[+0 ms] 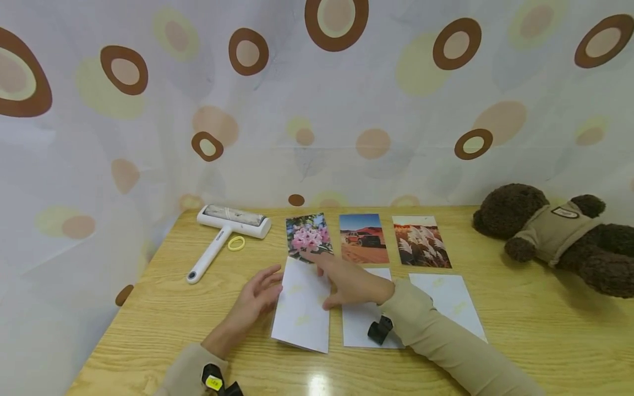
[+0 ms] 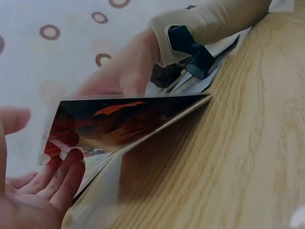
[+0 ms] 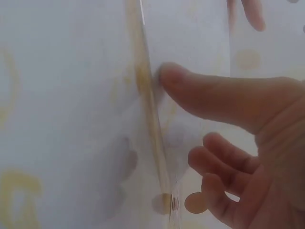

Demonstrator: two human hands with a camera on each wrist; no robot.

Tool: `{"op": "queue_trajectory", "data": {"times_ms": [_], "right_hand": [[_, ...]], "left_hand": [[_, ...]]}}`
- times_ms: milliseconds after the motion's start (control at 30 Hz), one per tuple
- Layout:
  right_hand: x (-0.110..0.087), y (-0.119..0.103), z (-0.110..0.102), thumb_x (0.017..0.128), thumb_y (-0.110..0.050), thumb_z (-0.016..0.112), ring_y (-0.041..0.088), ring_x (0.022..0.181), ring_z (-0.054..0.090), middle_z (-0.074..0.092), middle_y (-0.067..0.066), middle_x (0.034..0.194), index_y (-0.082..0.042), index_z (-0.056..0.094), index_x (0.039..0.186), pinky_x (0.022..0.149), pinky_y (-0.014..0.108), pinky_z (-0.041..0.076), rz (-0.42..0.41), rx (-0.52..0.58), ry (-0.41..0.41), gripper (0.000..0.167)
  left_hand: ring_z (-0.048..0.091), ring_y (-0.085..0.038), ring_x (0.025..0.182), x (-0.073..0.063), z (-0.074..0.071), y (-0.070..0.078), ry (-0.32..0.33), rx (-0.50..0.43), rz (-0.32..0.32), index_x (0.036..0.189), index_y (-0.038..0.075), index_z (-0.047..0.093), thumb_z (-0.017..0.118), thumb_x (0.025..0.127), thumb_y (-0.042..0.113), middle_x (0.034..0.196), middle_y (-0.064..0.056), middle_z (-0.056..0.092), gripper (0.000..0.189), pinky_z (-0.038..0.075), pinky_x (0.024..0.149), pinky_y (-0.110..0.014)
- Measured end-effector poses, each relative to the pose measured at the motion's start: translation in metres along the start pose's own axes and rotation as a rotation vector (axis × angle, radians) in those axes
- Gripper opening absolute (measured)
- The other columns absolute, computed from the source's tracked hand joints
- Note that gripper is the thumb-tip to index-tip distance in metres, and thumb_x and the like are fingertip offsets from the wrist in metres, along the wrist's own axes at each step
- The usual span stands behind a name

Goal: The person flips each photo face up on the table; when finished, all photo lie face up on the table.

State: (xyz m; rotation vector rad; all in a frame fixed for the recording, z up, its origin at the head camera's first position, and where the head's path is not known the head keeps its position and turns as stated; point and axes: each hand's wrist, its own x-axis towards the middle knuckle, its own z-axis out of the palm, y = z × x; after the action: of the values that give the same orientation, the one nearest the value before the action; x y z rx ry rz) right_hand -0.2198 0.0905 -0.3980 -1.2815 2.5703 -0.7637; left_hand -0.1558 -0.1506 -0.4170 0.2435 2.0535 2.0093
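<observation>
A white-backed photo card [image 1: 302,322] lies tilted at the front left, its left side raised off the table. Its dark red picture [image 2: 109,124] faces down, seen from below in the left wrist view. My left hand [image 1: 260,297] is at the raised left edge, fingers loosely extended beside and under it, thumb apart. From the right, my right hand [image 1: 349,278] reaches over the card, thumb close over the white back near its right edge, fingers spread toward the top edge. Just beyond lies a pink flower photo [image 1: 306,235].
A truck photo [image 1: 364,239] and a reed photo [image 1: 421,242] continue the back row. Two more white-backed cards, a middle one [image 1: 358,331] and a right one [image 1: 448,302], lie in front. A lint roller [image 1: 213,253], yellow ring [image 1: 236,249] and brown teddy bear [image 1: 559,236] flank them.
</observation>
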Motion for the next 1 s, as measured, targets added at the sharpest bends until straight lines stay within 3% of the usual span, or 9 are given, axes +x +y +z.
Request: {"op": "queue_trajectory", "data": {"times_ms": [167,233,433,667,800,1000], "right_hand": [[0.003,-0.005,-0.001,0.070,-0.013,0.086,0.009,0.066,0.046,0.053,-0.001,0.089,-0.022,0.013,0.156,0.059,0.021,0.042,-0.054,0.049,-0.002,0.113],[0.003,-0.007,-0.002,0.071,-0.012,0.085,0.008,0.066,0.046,0.054,-0.002,0.089,-0.025,0.010,0.156,0.059,0.020,0.042,-0.062,0.050,0.008,0.114],[0.004,-0.011,0.000,0.078,-0.004,0.076,0.009,0.068,0.049,0.056,-0.002,0.095,-0.016,0.012,0.156,0.060,0.018,0.044,-0.159,0.020,0.078,0.102],[0.002,-0.011,0.000,0.087,-0.004,0.067,0.011,0.071,0.057,0.061,0.001,0.096,-0.017,0.026,0.153,0.063,0.017,0.048,-0.245,-0.011,0.134,0.079],[0.001,-0.010,0.001,0.091,-0.007,0.064,0.008,0.067,0.054,0.063,0.000,0.096,-0.017,0.031,0.151,0.060,0.015,0.046,-0.258,-0.005,0.140,0.069],[-0.002,-0.014,-0.004,0.098,-0.014,0.056,0.007,0.070,0.059,0.064,0.001,0.097,-0.014,0.033,0.144,0.063,0.018,0.049,-0.204,0.055,0.124,0.052]], "left_hand": [[0.053,-0.007,0.120,0.002,-0.001,0.000,-0.063,-0.153,0.019,0.149,-0.006,0.022,0.034,0.106,0.026,0.151,-0.029,0.029,0.056,0.045,0.097,-0.020],[0.056,-0.006,0.116,0.002,-0.002,0.000,-0.088,-0.165,0.038,0.149,-0.006,0.023,0.032,0.106,0.030,0.151,-0.029,0.028,0.056,0.045,0.098,-0.022],[0.054,-0.003,0.114,0.001,0.000,-0.002,-0.155,-0.047,0.098,0.149,-0.005,0.025,0.042,0.104,0.024,0.150,-0.029,0.029,0.056,0.046,0.096,-0.023],[0.052,-0.003,0.117,0.002,0.004,-0.007,-0.215,-0.007,0.242,0.146,-0.012,0.023,0.051,0.099,0.009,0.149,-0.036,0.024,0.058,0.046,0.097,-0.020],[0.047,-0.001,0.122,0.002,0.004,-0.010,-0.228,0.045,0.280,0.145,-0.013,0.024,0.052,0.098,0.006,0.149,-0.036,0.024,0.058,0.041,0.101,-0.018],[0.048,-0.009,0.122,0.002,0.008,-0.007,-0.268,0.038,0.277,0.147,-0.009,0.025,0.057,0.095,0.004,0.152,-0.032,0.023,0.062,0.046,0.098,-0.024]]}}
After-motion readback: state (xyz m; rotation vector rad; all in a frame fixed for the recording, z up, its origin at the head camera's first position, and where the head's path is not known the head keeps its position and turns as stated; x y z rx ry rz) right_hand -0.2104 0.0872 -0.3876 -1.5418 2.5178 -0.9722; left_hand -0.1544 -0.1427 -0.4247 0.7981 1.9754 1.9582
